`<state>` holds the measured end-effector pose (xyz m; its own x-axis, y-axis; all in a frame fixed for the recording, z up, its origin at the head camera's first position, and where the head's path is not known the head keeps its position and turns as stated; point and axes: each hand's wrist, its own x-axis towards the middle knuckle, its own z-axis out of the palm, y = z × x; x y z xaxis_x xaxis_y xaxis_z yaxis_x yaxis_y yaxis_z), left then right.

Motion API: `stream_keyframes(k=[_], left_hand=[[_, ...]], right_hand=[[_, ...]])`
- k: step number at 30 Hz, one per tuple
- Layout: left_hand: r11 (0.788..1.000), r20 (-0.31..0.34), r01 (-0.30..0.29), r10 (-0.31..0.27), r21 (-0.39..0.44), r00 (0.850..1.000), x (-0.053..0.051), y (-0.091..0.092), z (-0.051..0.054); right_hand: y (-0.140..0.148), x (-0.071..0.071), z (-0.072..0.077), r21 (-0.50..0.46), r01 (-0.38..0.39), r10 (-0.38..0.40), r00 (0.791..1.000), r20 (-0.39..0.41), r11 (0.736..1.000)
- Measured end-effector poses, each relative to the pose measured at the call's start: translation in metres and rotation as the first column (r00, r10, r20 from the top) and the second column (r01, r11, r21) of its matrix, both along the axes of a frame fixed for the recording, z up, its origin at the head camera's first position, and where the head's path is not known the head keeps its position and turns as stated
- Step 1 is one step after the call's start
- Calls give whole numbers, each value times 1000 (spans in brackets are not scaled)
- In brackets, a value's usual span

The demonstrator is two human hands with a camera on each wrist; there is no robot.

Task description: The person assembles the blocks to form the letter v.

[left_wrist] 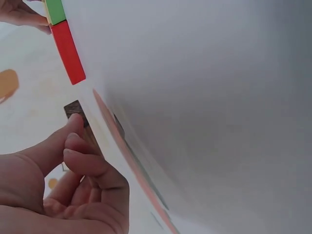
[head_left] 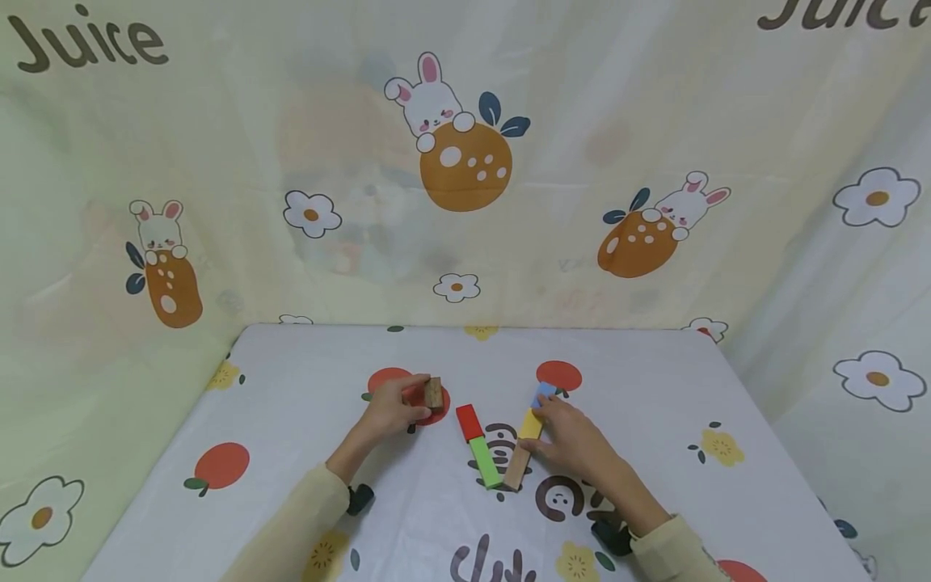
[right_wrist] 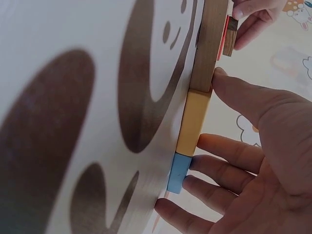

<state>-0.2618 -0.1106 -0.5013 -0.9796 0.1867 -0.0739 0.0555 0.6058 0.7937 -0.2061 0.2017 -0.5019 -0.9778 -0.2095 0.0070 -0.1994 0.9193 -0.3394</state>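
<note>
Between thumb and fingertips, my left hand pinches a dark brown wooden block, standing on end over a printed red fruit. My right hand touches a slanted row of blocks with its fingers extended. That row runs from a tan wooden block through a yellow block to a blue block, end to end. In the right wrist view the thumb meets the tan block and fingertips lie along the yellow and blue ones. A red block and a green block form another slanted row between the hands.
A white printed cloth with fruit, flowers and lettering covers the table. Behind it hangs a cream curtain with rabbit prints. The near ends of the two block rows lie close together, making a V shape.
</note>
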Motion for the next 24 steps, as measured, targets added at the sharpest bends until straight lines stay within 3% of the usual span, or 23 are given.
stream_keyframes(k=[8,24], left_hand=[[999,-12,-31,31,30,999,1,7,-2],[992,66,-101,97,73,993,5,27,7]], right_hand=[[0,1,-1,8,1,-1,1000,-8,1000],[0,-1,-2,8,-2,2,1000,-14,1000]])
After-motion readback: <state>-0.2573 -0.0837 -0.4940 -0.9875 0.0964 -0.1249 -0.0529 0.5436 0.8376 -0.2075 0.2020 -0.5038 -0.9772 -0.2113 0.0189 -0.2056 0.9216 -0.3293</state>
